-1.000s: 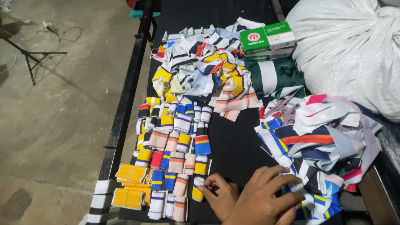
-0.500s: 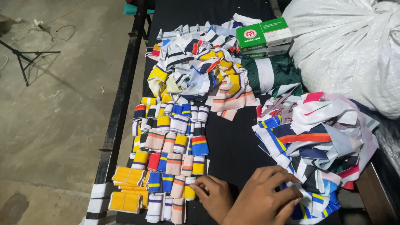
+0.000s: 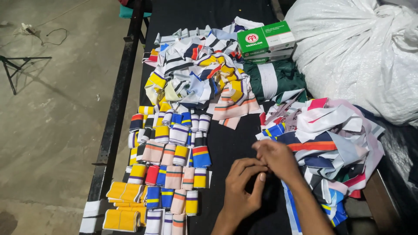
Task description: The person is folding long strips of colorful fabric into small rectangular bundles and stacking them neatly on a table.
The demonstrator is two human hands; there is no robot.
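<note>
Head view looks down on a black worktop (image 3: 226,143) where the left hand (image 3: 244,191) and right hand (image 3: 276,159) meet at the near edge, fingers curled together over something dark between them; what they pinch is too hidden to name, so I cannot tell whether they grip anything. Just right of the hands lies a loose heap of striped fabric strips (image 3: 331,139). To their left, folded striped pieces (image 3: 174,152) sit in neat rows, with yellow folded pieces (image 3: 124,204) at the near left corner. Farther back lie another tangled pile (image 3: 200,78), a green and white box (image 3: 265,39), and a large white sack (image 3: 361,52).
</note>
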